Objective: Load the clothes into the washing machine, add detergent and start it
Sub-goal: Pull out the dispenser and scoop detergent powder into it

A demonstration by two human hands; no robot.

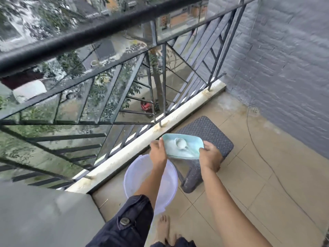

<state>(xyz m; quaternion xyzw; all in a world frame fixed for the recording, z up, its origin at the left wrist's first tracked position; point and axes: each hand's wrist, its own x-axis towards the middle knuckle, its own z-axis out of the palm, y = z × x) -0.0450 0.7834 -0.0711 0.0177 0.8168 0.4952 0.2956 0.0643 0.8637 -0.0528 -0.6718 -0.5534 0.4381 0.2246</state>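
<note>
Left hand [157, 150] and right hand [211, 154] each grip an end of the tub [183, 148] with its scoop [180, 143]. Light, stiff; powder likely spills if tilted, so keep level.

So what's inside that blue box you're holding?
The light blue container, held by the left hand and right hand, has white powder, probably detergent, and a white scoop lying on it. The powder hides the container's bottom.

Your one head view looks steeply down and forward over the balcony floor [249, 184], close above your arms, railing [99, 31] crossing the frame's upper left.
</note>
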